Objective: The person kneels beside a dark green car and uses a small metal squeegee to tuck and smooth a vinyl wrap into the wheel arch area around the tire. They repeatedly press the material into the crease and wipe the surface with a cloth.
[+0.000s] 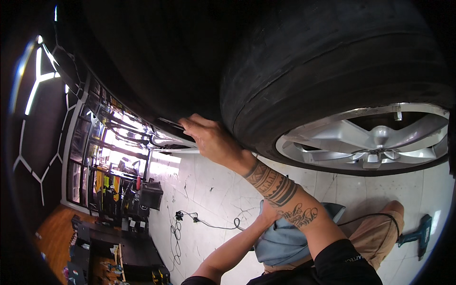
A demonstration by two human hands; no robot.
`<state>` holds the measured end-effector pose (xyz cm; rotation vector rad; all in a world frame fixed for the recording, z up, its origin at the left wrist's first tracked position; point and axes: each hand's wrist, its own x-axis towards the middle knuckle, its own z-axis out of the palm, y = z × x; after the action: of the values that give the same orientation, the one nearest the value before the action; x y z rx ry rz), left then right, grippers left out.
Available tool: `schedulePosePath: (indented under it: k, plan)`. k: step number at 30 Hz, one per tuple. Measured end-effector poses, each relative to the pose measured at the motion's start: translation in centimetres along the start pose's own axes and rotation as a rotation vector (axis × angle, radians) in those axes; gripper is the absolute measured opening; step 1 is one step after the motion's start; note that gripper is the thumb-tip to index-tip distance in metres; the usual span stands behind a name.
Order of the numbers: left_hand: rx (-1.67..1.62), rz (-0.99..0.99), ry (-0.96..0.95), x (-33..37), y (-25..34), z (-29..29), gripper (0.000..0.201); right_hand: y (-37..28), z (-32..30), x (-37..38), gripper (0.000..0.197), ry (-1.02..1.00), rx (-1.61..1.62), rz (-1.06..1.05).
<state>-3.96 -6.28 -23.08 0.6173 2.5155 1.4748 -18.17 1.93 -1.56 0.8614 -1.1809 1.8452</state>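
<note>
My right hand (207,137), on the tattooed arm, reaches up to the lower edge of a dark car body panel (142,102) beside the tire. Its fingers are bent in at that edge; whatever lies between them is hidden. Close to the right of this hand is the black tire (332,76) with its silver spoked wheel rim (380,137). My left hand (270,214) is lower down, at a blue-grey cloth (285,242) over my lap. The right forearm covers most of its fingers.
A teal and black pistol-shaped power tool (420,237) lies on the white tiled floor (213,180) at right, beside my knee. A black cable (216,227) trails across the tiles at left. Tool shelves, a dark workbench (133,242) and a bright window (121,142) are farther left.
</note>
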Motion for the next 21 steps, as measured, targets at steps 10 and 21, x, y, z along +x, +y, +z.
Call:
schedulePosePath:
  k: [10, 21]
  plan:
    - [0.082, -0.001, 0.084, 0.0, 3.1, 0.4, 0.043, 1.0, 0.4, -2.0, 0.031, -0.038, -0.068, 0.085]
    - [0.445, 0.007, 0.133, 0.1, 4.6, 0.3, 0.034, 2.6, 0.7, -4.0, 0.027, -0.070, -0.137, 0.139]
